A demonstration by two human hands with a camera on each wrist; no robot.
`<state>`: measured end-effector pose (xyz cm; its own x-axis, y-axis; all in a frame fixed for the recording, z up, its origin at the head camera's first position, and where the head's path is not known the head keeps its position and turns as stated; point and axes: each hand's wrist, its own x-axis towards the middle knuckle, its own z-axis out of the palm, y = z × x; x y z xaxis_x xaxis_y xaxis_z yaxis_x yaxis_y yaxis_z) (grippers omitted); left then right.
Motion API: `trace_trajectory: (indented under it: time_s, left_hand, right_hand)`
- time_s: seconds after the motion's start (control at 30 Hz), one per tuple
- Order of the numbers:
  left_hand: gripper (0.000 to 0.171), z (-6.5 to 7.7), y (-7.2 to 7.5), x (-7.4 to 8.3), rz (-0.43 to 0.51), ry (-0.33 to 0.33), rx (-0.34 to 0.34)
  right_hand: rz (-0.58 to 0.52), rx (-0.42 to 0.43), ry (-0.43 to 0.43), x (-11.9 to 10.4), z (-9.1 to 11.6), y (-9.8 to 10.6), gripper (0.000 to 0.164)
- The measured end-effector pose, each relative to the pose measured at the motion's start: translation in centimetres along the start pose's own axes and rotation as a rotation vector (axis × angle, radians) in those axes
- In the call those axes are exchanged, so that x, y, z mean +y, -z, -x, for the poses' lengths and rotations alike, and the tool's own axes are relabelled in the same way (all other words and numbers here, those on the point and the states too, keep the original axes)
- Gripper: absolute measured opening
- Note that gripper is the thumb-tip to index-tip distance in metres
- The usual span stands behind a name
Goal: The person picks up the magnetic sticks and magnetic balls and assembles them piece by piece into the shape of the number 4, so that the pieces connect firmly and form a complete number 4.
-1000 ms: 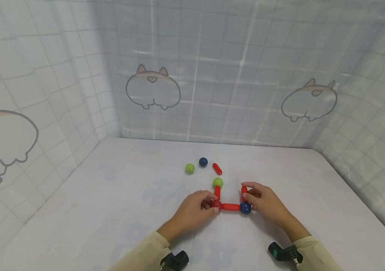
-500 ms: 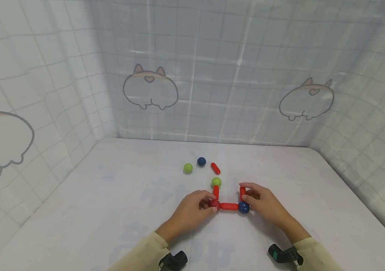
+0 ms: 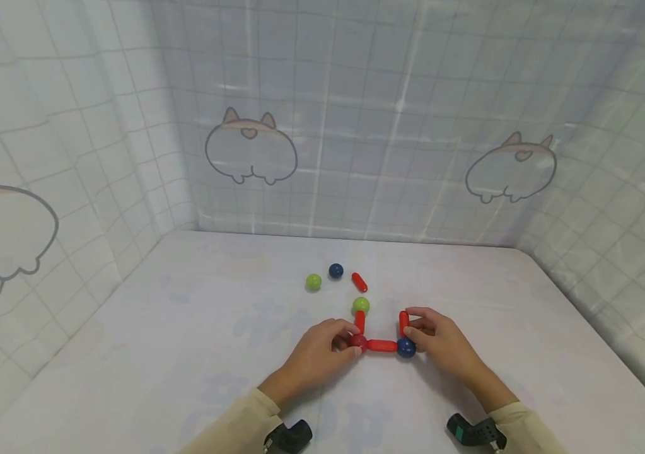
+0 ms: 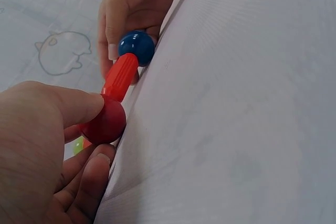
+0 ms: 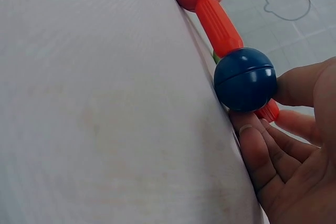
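My left hand (image 3: 322, 350) holds a red ball (image 3: 359, 342) between thumb and fingers. A red rod (image 3: 360, 322) runs from this ball away from me to a green ball (image 3: 360, 305). A second red rod (image 3: 382, 345) joins the red ball to a blue ball (image 3: 406, 348) on the right. From the blue ball a third red rod (image 3: 404, 323) points away from me, and my right hand (image 3: 441, 340) pinches it close to the ball. In the right wrist view the thumb lies right at the blue ball (image 5: 245, 80), which partly hides that rod (image 5: 269, 110).
Farther back on the white tabletop (image 3: 214, 302) lie a loose green ball (image 3: 313, 282), a dark blue ball (image 3: 336, 271) and a loose red rod (image 3: 359, 282). Tile-patterned sheets (image 3: 322, 126) with cartoon drawings stand around the table's back and sides.
My right index fingertip has slid from over the far end of the rod to its right side, showing more of the rod's end. The left hand keeps its hold on the red ball.
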<state>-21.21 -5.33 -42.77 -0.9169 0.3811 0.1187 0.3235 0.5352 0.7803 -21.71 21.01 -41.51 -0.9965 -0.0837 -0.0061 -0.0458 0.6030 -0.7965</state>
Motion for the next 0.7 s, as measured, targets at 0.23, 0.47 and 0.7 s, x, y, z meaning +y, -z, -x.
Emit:
trace_trajectory:
  time_s: [0.23, 0.47, 0.7]
  left_hand:
    - [0.027, -0.06, -0.01, 0.02, -0.005, 0.002, -0.001]
    - [0.028, -0.09, -0.12, -0.11, 0.001, 0.014, -0.004]
    - [0.028, -0.11, -0.10, -0.17, -0.005, 0.004, 0.002]
  right_hand:
    - [0.021, -0.010, -0.008, 0.04, 0.15, -0.05, 0.047]
    - [0.019, -0.011, -0.018, 0.12, 0.17, -0.09, 0.048]
    - [0.026, -0.035, -0.017, -0.14, 0.36, 0.00, 0.060]
